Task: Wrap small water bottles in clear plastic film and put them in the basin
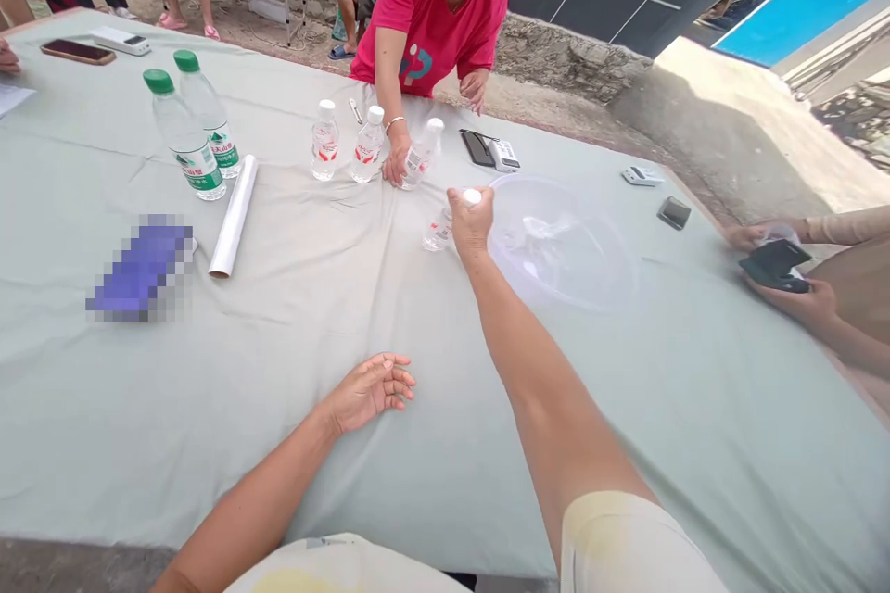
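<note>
My right hand [474, 220] is closed round a small clear water bottle [438, 230] with a white cap, slightly tilted at the table's middle. Just right of it lies a wide translucent plastic basin [598, 283] with a clear crumpled-looking piece inside. My left hand [375, 392] lies palm up near the table's front, fingers loosely apart and nothing in them. Across from me, a person's hand [396, 159] in a bracelet grips another small bottle [421, 157], which leans. Two more small bottles, one at the left [324, 144] and one beside that hand [367, 148], stand upright.
Two large green-capped bottles [201, 169] stand at the left beside a white roll [235, 218]. A blurred blue item [143, 269] lies nearer. Phones [78, 52] and small white devices [641, 176] lie along the far side. At the right, a person's hands hold a dark object [775, 264].
</note>
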`<state>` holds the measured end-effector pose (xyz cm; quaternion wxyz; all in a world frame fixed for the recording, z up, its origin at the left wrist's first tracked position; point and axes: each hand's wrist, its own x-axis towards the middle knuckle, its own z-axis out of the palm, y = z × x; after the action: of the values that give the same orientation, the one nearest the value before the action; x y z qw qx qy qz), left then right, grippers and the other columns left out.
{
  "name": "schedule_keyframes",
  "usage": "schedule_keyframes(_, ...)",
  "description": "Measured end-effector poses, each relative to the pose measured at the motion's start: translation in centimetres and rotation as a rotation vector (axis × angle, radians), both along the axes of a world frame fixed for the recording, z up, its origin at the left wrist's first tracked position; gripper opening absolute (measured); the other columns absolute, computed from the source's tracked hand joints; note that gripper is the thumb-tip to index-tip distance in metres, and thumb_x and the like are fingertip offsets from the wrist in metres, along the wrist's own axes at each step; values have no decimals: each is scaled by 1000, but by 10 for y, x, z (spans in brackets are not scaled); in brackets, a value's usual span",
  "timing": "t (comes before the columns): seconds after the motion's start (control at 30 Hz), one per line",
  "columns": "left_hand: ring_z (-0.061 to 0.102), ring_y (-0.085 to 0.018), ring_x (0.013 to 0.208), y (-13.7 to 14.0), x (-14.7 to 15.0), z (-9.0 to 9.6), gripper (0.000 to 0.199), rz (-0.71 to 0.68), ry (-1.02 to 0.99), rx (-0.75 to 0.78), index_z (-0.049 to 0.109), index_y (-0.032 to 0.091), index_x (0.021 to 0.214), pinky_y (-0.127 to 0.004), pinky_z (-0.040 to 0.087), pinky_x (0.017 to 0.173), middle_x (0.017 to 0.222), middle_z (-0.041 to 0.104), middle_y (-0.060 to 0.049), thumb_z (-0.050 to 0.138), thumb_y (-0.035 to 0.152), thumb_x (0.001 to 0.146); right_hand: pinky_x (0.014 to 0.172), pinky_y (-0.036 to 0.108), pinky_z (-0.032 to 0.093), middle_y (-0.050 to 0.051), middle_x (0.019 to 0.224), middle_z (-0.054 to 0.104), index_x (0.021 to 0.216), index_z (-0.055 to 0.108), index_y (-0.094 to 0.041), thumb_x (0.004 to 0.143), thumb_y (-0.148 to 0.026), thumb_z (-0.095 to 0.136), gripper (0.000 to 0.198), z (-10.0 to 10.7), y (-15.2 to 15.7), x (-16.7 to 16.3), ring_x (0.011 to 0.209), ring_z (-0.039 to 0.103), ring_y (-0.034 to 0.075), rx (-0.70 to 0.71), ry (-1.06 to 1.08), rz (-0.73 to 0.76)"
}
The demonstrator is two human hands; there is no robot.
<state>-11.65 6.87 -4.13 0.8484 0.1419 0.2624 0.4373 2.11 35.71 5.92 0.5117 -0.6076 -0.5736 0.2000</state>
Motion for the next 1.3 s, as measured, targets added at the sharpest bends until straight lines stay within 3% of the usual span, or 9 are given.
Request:
schedule_keyframes(0.13, 67, -16, 81, 1, -2, 1, 33, -10, 19, 11, 64, 17, 109, -29, 48, 71, 96, 70, -8, 70, 41, 87, 94, 39, 46, 5, 101, 62, 109, 49, -19, 79, -39, 64, 39, 6, 2, -6, 98, 58, 21, -158, -186, 108)
schedule_keyframes(0.27, 67, -16, 83, 2, -2, 0, 33, -17, 8, 27, 64, 17, 110, -29, 49, 71, 97, 69, -8, 70, 41, 88, 98, 44, 46, 9, 112, 63, 118, 50, -17, 77, -42, 67, 51, 13, 2, 14, 103, 58, 24, -223, -221, 130)
schedule_keyframes(0.4, 67, -17, 87, 1, 0, 2, 33, -26, 5, 8, 65, 17, 110, -30, 50, 73, 100, 69, -8, 72, 40, 87, 109, 55, 37, 16, 130, 55, 126, 48, -17, 74, -53, 71, 68, 17, 13, 42, 125, 50, 32, -46, -327, 157)
schedule_keyframes(0.5, 67, -17, 90, 1, 0, 3, 32, -28, 11, 4, 66, 17, 109, -31, 50, 76, 101, 69, -9, 72, 40, 87, 115, 62, 25, 19, 141, 47, 132, 46, -17, 83, -59, 61, 66, 27, 31, 42, 139, 37, 35, 141, -436, 214)
schedule_keyframes(0.6, 67, -19, 97, 1, 0, 3, 31, -33, -7, 19, 66, 18, 111, -33, 50, 82, 106, 69, -10, 72, 37, 88, 120, 60, 16, 19, 147, 42, 138, 44, -15, 90, -50, 54, 60, 39, 54, 5, 144, 31, 34, 178, -578, 375)
schedule_keyframes(0.73, 61, -24, 118, 1, 0, 1, 31, -54, -5, 36, 66, 20, 114, -40, 45, 100, 123, 65, -13, 70, 37, 89, 123, 55, 15, 16, 159, 29, 148, 38, -14, 87, -38, 60, 69, 46, 96, -75, 149, 23, 33, 66, -719, 562)
schedule_keyframes(0.93, 36, -29, 146, 0, 1, 1, 39, -117, 49, 57, 66, 24, 118, -46, 27, 118, 152, 45, -13, 75, 41, 84, 119, 56, 21, 8, 167, 12, 156, 24, -23, 80, -20, 66, 87, 49, 139, -154, 150, 19, 32, -84, -694, 591)
schedule_keyframes(1.13, 31, -30, 149, 2, 1, 0, 48, -139, 17, 27, 63, 26, 122, -48, 22, 120, 159, 37, -13, 79, 43, 80, 106, 54, 39, 16, 140, 47, 137, 49, -17, 81, -30, 67, 60, 40, 120, -150, 122, 52, 33, -34, -740, 553)
schedule_keyframes(1.3, 34, -29, 148, 3, 0, -2, 44, -132, 13, -4, 62, 25, 123, -47, 24, 120, 158, 39, -13, 76, 39, 83, 89, 46, 44, 11, 101, 64, 115, 59, -19, 80, -31, 64, 37, 51, 37, -113, 96, 58, 30, -10, -876, 585)
